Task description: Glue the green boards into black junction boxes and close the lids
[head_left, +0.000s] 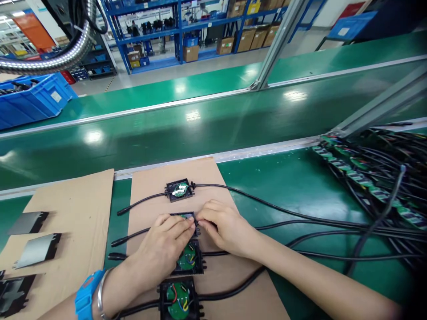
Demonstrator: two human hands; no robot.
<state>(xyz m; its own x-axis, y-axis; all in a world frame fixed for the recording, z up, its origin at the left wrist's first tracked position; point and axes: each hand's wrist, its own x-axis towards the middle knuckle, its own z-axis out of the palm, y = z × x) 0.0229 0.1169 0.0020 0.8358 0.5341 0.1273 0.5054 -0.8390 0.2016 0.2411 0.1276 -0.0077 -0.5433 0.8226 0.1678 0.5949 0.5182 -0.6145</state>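
And here we are, both hands meeting at the second box, which lies on the card over the green desk. The left hand drapes over it from seven o'clock, fingers together and gently bent, tips at the box's right edge. In from four comes the right hand, thumb and forefinger bent towards that same edge; whether either has a firm hold, I cannot tell. Near twelve sits the top box, its black cable trailing off towards three. Down at six, the third box, partly under the left hand, then the bottom box, coloured wires showing. Over between two and three, a heap of boards; near nine, gray covers; up at ten, a blue bin.
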